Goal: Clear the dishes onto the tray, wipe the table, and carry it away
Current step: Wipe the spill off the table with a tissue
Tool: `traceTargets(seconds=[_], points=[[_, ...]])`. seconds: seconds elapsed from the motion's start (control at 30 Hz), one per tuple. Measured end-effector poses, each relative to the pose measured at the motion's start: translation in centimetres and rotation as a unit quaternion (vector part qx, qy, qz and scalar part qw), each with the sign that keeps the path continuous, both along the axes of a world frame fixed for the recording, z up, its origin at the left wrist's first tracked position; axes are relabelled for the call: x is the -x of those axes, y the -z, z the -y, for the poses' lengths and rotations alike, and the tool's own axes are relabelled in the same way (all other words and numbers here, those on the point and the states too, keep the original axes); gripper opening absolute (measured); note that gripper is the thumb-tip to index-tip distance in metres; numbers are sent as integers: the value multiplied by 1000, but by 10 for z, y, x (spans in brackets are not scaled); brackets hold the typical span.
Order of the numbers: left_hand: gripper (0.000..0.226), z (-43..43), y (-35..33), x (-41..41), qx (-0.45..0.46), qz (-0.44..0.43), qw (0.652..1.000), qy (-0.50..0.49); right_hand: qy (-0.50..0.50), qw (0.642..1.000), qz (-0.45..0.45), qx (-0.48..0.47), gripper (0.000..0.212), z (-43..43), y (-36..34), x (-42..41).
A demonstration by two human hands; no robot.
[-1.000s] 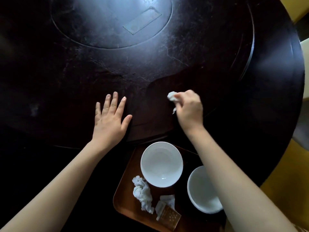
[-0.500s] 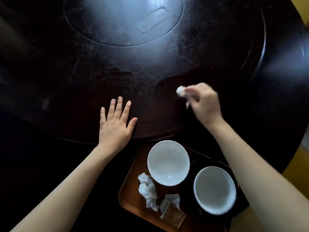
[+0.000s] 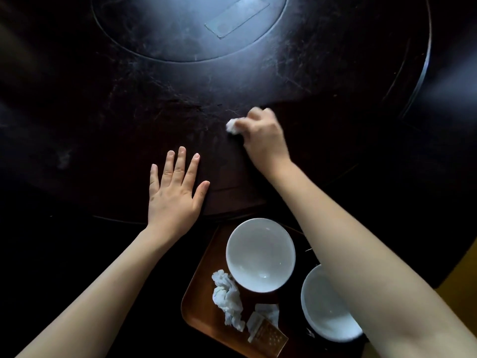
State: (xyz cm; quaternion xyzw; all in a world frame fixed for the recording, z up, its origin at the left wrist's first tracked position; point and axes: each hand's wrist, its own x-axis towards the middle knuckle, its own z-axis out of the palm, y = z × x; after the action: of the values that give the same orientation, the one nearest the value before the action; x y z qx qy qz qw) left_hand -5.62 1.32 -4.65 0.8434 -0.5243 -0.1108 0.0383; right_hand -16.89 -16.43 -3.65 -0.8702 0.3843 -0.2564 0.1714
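My right hand (image 3: 263, 139) presses a small crumpled white tissue (image 3: 232, 126) against the dark round table (image 3: 103, 112), its fingers closed around the wad. My left hand (image 3: 175, 192) lies flat on the tabletop with fingers spread, holding nothing. Near the front edge sits a brown tray (image 3: 198, 288). On it stand two white bowls: one (image 3: 260, 254) in the middle, the other (image 3: 325, 311) to the right, partly hidden by my right forearm. A used white napkin (image 3: 228, 298) and a small paper packet (image 3: 268, 332) also lie on the tray.
A raised round turntable (image 3: 191, 27) with a rectangular inlay fills the table's centre and reflects bright light. A metal rim (image 3: 423, 60) curves along the right side. Yellow floor or seating (image 3: 462, 288) shows beyond the table's right edge.
My right hand has slid the tissue across the table, first up and right, then back left. My left hand stays flat in place. The view shifted slightly.
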Motion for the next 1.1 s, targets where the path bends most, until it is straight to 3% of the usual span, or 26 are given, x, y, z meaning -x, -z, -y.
traceTargets(seconds=[0.2, 0.37, 0.43, 0.53, 0.63, 0.7, 0.8, 0.93, 1.1], points=[[67, 0, -2, -2, -8, -10, 1000, 6, -235, 972, -17, 12, 35, -73, -7, 35], [70, 0, -2, -2, -4, -17, 1000, 6, -286, 954, -78, -37, 30, -80, -16, 74], [70, 0, -2, -1, -7, -12, 1000, 8, -243, 966, -74, -57, 30, -65, -22, 92], [69, 0, -2, 0, -4, -4, 1000, 8, 0, 999, -46, -28, 27, -16, -25, 130], [63, 0, -3, 1, -4, -4, 1000, 8, 253, 966, -25, -39, 20, 28, -19, 158], [61, 0, -3, 2, -2, -3, 1000, 6, 307, 949, -39, -67, 23, 34, -14, 157], [61, 1, -3, 3, -4, -1, 1000, 2, 273, 959, -64, -48, 23, 11, -14, 134], [61, 1, -4, 3, -1, -6, 1000, -2, 148, 988, -49, -9, 27, -49, -14, 100], [61, 0, -5, 3, -4, -10, 1000, 1, 22, 998, -44, -49, 23, -97, -19, 95]])
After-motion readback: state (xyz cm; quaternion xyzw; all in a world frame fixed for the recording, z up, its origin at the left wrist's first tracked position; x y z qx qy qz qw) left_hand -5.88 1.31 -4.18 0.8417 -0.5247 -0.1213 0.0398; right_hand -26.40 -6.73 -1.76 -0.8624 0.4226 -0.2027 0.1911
